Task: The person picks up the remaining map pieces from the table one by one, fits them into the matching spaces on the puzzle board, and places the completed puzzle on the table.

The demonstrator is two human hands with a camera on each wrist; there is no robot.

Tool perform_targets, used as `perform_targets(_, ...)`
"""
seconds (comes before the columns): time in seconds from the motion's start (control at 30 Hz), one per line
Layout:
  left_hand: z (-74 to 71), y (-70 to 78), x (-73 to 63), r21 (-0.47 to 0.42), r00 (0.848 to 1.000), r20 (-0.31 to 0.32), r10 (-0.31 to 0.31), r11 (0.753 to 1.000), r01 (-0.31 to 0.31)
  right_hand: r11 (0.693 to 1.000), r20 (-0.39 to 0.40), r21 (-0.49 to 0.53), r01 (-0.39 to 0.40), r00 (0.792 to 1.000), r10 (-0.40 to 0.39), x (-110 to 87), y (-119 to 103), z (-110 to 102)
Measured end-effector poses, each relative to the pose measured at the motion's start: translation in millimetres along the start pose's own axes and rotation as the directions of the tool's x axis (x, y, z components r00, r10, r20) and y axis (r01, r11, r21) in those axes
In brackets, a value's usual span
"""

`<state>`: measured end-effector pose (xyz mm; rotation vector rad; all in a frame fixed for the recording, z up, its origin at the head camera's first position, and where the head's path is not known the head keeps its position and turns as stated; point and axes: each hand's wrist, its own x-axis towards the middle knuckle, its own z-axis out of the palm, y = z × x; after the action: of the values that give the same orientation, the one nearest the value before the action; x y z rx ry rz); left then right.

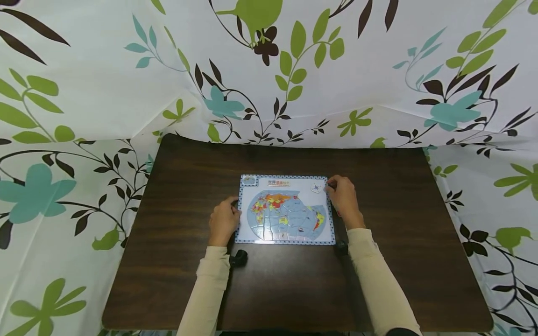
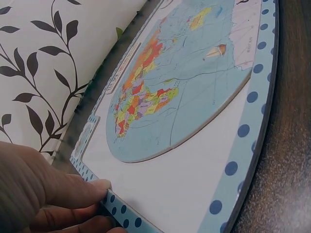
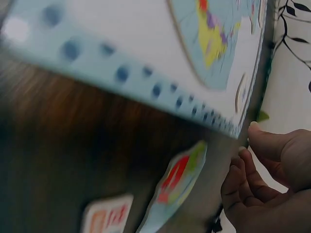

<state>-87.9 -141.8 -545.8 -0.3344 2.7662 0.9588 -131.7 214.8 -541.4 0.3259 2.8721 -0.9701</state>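
A world map jigsaw puzzle lies on the table in front of me, its white board framed by a blue dotted border. My left hand grips the board's left edge; in the left wrist view the thumb is on top and the other fingers are lower down. My right hand is at the upper right edge, near the printed compass. In the right wrist view its thumb and loosely curled fingers stand close by the board's corner, with nothing visible between them.
A loose colourful map piece and a white label piece with red print lie beside the board's right edge. The dark wooden table spreads around the board. Behind it hangs a leaf-patterned cloth.
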Motion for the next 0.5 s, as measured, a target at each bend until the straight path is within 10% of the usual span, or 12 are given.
perform_targets(0.5, 1.6, -2.9, 1.3, -0.01, 1.0, 0.015, 0.013, 1.0, -0.013, 0.998, -0.037, -0.012, -0.064, 0.997, 0.063, -38.8, 38.4, -26.9)
